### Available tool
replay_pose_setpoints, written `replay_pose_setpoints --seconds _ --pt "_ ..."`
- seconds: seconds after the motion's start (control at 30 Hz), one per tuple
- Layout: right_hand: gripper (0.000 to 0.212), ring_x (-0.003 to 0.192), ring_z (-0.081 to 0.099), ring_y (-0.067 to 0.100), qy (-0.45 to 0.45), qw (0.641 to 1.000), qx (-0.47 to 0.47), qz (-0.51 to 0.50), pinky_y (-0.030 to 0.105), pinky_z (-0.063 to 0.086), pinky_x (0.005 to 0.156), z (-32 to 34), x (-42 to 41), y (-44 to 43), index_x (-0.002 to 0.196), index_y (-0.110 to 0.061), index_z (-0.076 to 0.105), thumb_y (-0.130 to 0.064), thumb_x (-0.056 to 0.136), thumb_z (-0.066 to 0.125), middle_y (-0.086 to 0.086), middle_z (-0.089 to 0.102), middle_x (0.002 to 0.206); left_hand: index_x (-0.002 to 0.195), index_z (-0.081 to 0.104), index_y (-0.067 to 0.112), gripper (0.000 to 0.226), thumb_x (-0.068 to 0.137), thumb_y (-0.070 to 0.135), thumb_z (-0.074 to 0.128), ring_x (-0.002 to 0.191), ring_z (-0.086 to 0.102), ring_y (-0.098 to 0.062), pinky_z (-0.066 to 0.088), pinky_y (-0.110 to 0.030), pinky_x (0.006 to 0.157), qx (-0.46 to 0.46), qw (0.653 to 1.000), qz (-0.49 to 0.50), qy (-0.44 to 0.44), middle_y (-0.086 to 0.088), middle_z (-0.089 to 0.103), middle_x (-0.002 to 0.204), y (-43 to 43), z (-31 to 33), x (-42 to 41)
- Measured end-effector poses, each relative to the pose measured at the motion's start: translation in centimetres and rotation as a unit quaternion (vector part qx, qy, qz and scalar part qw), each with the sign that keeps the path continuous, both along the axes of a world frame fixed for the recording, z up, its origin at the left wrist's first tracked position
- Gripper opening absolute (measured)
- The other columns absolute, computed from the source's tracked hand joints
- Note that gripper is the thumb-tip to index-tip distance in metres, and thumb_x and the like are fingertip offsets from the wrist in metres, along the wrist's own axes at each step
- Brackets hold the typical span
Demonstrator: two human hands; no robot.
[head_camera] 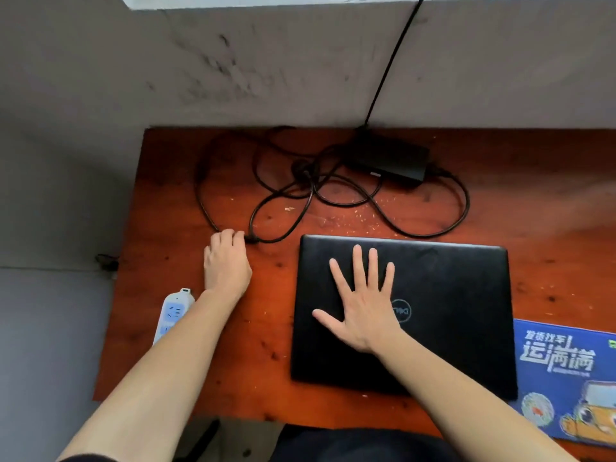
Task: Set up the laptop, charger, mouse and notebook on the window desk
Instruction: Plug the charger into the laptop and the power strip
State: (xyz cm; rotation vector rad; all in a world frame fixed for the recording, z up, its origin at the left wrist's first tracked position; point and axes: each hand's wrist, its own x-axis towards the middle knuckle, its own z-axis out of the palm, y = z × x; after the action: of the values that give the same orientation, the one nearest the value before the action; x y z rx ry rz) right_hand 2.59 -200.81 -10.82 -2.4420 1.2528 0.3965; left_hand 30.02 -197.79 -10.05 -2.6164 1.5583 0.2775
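The closed laptop lies near the front edge of the desk. The right hand lies flat and open on it. The left hand pinches the charger cord near the left edge. The charger sits by the back edge.

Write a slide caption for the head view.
Left hand grips the charger cable while right hand rests flat on the closed laptop on the wooden desk.
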Motion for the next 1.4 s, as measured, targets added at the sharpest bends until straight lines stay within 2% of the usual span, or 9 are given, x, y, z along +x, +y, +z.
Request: replay_pose_setpoints --seconds 0.07,0.13,0.23,0.47,0.73,0.83,0.97,1.13,1.4 --pt "0.096 0.151 -0.02 0.045 -0.004 1.0 -0.008 -0.002 0.07 -0.009 0.116 -0.2 0.0 0.1 0.161 -0.028 0.004 -0.086 0.086 0.022 0.022 -0.012 0.167 0.113 0.067 0.003 0.033 0.082 -0.002 0.06 0.096 0.055 -0.037 0.046 -0.046 0.082 -0.041 0.998 -0.042 0.009 -0.015 0.064 0.108 1.2 -0.4 -0.4" --pt "0.097 0.151 -0.018 0.046 -0.002 1.0 -0.014 0.002 0.071 -0.006 0.117 -0.2 0.1 0.2 0.161 -0.027 0.009 -0.086 0.086 0.022 0.022 -0.009 0.167 0.109 0.07 0.005 0.026 0.085 -0.001 0.062 0.091 0.056 -0.033 0.047 -0.044 0.079 -0.076 0.993 -0.084 0.031 -0.012 0.066 0.101 2.3 -0.7 -1.0" --pt "0.098 0.151 -0.019 0.046 0.012 1.0 -0.014 0.002 0.071 -0.007 0.116 -0.1 0.2 0.2 0.162 -0.027 0.008 -0.086 0.085 0.021 0.022 -0.01 0.167 0.113 0.07 0.007 0.025 0.089 0.004 0.063 0.089 0.057 -0.027 0.049 -0.039 0.075 -0.097 0.985 -0.116 0.081 -0.008 0.066 0.1 2.5 -0.8 -2.7" --pt "0.1 0.144 -0.038 0.042 0.044 0.999 0.02 0.005 0.068 -0.019 0.114 0.6 0.4 -0.1 0.16 -0.032 -0.01 -0.089 0.082 0.014 0.017 -0.034 0.161 0.122 0.066 0.009 0.029 0.094 0.005 0.058 0.093 0.055 -0.025 0.054 -0.04 0.072 -0.097 0.978 -0.103 0.152 -0.008 0.063 0.108 1.2 -0.3 -3.9" --pt "0.1 0.138 -0.047 0.041 0.061 0.997 0.044 0.007 0.066 -0.027 0.11 0.6 0.6 -0.4 0.154 -0.034 -0.025 -0.091 0.079 0.009 0.015 -0.046 0.154 0.119 0.068 0.004 0.034 0.087 -0.006 0.06 0.095 0.057 -0.03 0.053 -0.041 0.07 -0.107 0.971 -0.153 0.147 -0.01 0.066 0.106 0.2 -0.1 -2.9" --pt "0.099 0.136 -0.049 0.041 0.059 0.997 0.055 0.004 0.067 -0.027 0.109 0.4 0.4 -0.7 0.148 -0.035 -0.032 -0.092 0.077 0.007 0.014 -0.052 0.15 0.118 0.067 0.005 0.029 0.09 0.0 0.059 0.096 0.056 -0.027 0.054 -0.04 0.072 -0.097 0.975 -0.123 0.159 -0.008 0.064 0.107 -0.2 0.2 -3.7" --pt "0.1 0.136 -0.049 0.042 0.055 0.996 0.064 0.003 0.068 -0.027 0.108 0.0 0.7 -0.2 0.148 -0.032 -0.032 -0.091 0.077 0.005 0.015 -0.052 0.149 0.114 0.067 0.012 0.024 0.093 0.022 0.062 0.1 0.053 -0.017 0.048 -0.03 0.081 -0.086 0.98 -0.055 0.171 0.001 0.061 0.107 -0.6 0.3 -4.5" --pt "0.099 0.137 -0.047 0.045 0.031 0.998 0.053 0.017 0.068 -0.03 0.106 0.0 0.3 -0.6 0.151 -0.029 -0.03 -0.088 0.08 0.007 0.019 -0.049 0.152 0.117 0.067 0.014 0.024 0.096 0.02 0.06 0.104 0.051 -0.018 0.05 -0.035 0.085 -0.052 0.987 -0.018 0.149 0.0 0.06 0.111 -1.7 0.8 -5.5" --pt "0.099 0.137 -0.044 0.048 0.002 0.999 0.044 0.029 0.071 -0.03 0.104 0.0 0.1 -0.6 0.153 -0.025 -0.029 -0.084 0.084 0.01 0.023 -0.047 0.151 0.113 0.072 0.01 0.022 0.092 0.013 0.065 0.079 0.063 -0.026 0.054 -0.036 0.063 -0.08 0.992 -0.056 0.079 -0.005 0.065 0.1 -1.3 1.0 -6.3"
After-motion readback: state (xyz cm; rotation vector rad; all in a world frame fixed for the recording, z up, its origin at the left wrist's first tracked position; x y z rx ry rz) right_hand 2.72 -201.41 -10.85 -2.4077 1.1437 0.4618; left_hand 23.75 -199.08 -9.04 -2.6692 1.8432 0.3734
